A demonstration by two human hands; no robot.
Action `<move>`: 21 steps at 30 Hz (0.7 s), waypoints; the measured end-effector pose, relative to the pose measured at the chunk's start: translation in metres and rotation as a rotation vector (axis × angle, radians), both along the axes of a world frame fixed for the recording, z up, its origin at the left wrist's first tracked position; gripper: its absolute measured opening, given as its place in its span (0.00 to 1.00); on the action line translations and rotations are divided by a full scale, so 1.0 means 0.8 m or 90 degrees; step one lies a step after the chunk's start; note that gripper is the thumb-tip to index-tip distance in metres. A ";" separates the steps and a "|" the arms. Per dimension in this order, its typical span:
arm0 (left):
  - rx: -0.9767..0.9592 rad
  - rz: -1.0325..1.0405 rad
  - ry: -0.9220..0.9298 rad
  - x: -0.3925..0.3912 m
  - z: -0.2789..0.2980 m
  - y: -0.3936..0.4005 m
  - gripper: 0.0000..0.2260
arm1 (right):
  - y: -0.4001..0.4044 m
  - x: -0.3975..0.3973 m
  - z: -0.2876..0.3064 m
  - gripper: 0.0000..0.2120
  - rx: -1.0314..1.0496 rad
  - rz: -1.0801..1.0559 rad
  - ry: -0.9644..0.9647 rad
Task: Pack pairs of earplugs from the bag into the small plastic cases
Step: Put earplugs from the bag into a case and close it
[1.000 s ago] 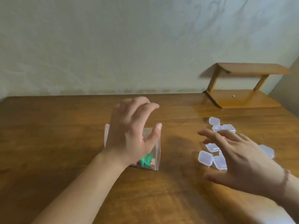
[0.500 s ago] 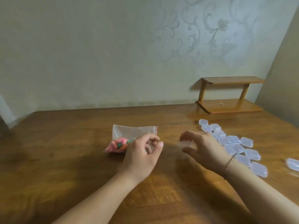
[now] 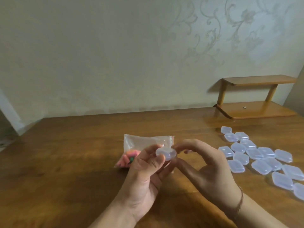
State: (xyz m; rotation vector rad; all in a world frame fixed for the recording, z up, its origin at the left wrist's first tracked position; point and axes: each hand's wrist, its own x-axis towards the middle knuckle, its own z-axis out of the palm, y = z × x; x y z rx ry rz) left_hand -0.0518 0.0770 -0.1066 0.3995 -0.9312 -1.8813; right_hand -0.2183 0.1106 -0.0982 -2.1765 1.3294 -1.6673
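Right now I see my left hand (image 3: pixel 144 170) and right hand (image 3: pixel 205 168) raised together above the counter (image 3: pixel 69 170), both pinching one small clear case (image 3: pixel 166 153) between them. Left thumb and fingers curl round its near side; right thumb and fingertips nip its far side. I cannot tell whether the lid is open.

Just behind the left hand lies the bag (image 3: pixel 141 145), flat on the counter, its far end clear and slack, the pink earplugs (image 3: pixel 128 157) and a green one bunched at the near-left end, partly hidden by my left fingers.

To the right of the right hand, well apart from it, the loose cases (image 3: pixel 256 153) lie scattered, some overlapping, running toward the counter's right edge and out of frame. Beyond them, at the far right corner against the wall, stands a small wooden shelf (image 3: pixel 253 97).

Left of the left hand the counter runs bare wood to its far-left corner; the near strip under both wrists is bare wood too.
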 end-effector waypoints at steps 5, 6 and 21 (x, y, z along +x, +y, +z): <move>-0.018 0.036 -0.040 -0.003 -0.004 -0.005 0.24 | -0.006 -0.004 -0.006 0.14 0.010 -0.021 0.107; -0.023 0.036 -0.042 -0.004 -0.004 -0.005 0.24 | -0.007 -0.005 -0.007 0.13 0.011 -0.024 0.097; 0.019 0.050 -0.058 -0.017 -0.014 -0.013 0.26 | -0.014 -0.004 -0.014 0.12 -0.055 -0.080 0.127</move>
